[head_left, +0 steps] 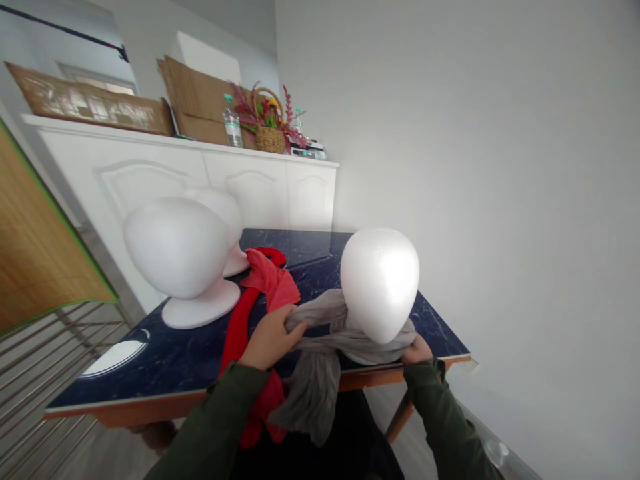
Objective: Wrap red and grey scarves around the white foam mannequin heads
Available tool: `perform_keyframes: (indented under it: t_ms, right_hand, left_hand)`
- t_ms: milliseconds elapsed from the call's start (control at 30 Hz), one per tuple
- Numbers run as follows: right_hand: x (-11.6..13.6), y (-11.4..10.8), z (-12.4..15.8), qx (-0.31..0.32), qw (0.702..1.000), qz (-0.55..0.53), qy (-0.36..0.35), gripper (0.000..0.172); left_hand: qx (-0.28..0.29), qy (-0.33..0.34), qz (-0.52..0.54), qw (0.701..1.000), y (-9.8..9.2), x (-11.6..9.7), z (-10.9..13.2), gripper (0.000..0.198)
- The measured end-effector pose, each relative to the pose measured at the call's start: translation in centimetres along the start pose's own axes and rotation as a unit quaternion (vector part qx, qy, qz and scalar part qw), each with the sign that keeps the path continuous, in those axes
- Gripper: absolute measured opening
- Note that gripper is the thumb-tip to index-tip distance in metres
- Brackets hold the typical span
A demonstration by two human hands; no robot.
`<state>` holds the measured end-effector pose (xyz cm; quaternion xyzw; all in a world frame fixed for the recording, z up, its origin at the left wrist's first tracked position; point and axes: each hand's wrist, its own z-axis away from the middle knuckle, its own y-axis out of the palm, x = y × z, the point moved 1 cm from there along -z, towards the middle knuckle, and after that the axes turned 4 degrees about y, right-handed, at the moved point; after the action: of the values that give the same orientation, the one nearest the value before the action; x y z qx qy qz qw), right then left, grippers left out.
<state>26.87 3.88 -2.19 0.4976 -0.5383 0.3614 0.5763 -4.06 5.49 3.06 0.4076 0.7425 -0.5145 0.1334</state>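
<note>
A white foam mannequin head (pixel 380 280) stands on the near right part of the dark blue marbled table (pixel 310 257). Around its neck runs a grey scarf (pixel 320 377), whose end hangs over the table's front edge. My left hand (pixel 275 337) grips the scarf to the left of the head, fingers closed round a loop of it. On the right side of the neck, my right hand (pixel 417 350) is closed on the same scarf. A red scarf (pixel 237 327) lies left of my left hand, partly under my forearm, with a coral-pink cloth (pixel 273 277) on it.
Two more white foam heads stand at the left, one in front (pixel 175 250) and one behind (pixel 220 207). A white cabinet (pixel 250 190) behind bears cardboard boxes (pixel 200 100), a water bottle (pixel 233 123) and a flower basket (pixel 270 139). A metal rack (pixel 45 360) flanks the left side.
</note>
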Motion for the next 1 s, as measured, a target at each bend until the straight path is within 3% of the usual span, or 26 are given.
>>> perform_keyframes:
  t_ms: [100, 167, 267, 367, 433, 467, 533, 600, 667, 733, 800, 867, 1000]
  right_hand:
    - [-0.1, 0.7, -0.3, -0.007, 0.998, -0.051, 0.027, 0.045]
    - [-0.4, 1.6, -0.1, -0.001, 0.995, -0.088, 0.050, 0.057]
    - [-1.4, 2.2, 1.7, -0.056, 0.996, -0.073, 0.022, 0.057]
    - [-3.2, 1.9, 5.4, -0.171, 0.984, -0.004, -0.051, 0.063]
    - [-4.0, 1.9, 8.0, -0.193, 0.965, 0.110, -0.139, 0.061]
    - [-4.0, 2.3, 9.0, -0.153, 0.950, 0.190, -0.193, 0.050]
    - [-3.5, 3.9, 10.2, -0.004, 0.901, 0.338, -0.271, 0.034]
    - [-2.3, 6.1, 10.1, 0.120, 0.860, 0.417, -0.269, 0.047]
    - [-1.1, 7.9, 8.9, 0.136, 0.846, 0.462, -0.230, 0.066]
    - [-0.3, 8.9, 7.4, 0.120, 0.846, 0.482, -0.193, 0.068]
    - [-0.3, 8.9, 6.3, 0.108, 0.858, 0.471, -0.175, 0.056]
    - [-0.9, 8.0, 5.6, 0.083, 0.882, 0.431, -0.171, 0.044]
    - [-2.1, 5.8, 5.4, -0.021, 0.945, 0.293, -0.142, 0.039]
  left_hand:
    - [0.162, 0.072, -0.128, 0.976, 0.2, -0.6, 0.5, 0.046]
    - [0.218, 0.071, -0.178, 0.957, 0.7, -0.8, 0.8, 0.039]
    - [0.215, 0.066, -0.198, 0.954, 1.4, -0.9, 1.1, 0.015]
    - [0.185, 0.064, -0.172, 0.966, 1.8, -1.1, 1.4, 0.011]
    - [0.166, 0.051, -0.158, 0.972, 2.1, -1.3, 1.7, 0.013]
    - [0.158, 0.044, -0.153, 0.975, 2.3, -1.5, 1.9, 0.015]
    - [0.146, 0.038, -0.143, 0.978, 2.8, -1.9, 2.3, 0.023]
    - [0.143, 0.040, -0.129, 0.980, 3.1, -2.5, 2.6, 0.033]
    - [0.138, 0.042, -0.115, 0.983, 3.2, -3.0, 2.9, 0.042]
    - [0.133, 0.045, -0.102, 0.985, 3.1, -3.1, 3.2, 0.049]
    - [0.131, 0.041, -0.102, 0.985, 2.8, -2.8, 3.4, 0.055]
    - [0.133, 0.026, -0.114, 0.984, 2.5, -1.9, 3.5, 0.057]
    - [0.129, 0.021, -0.117, 0.985, 1.4, 0.5, 2.9, 0.046]
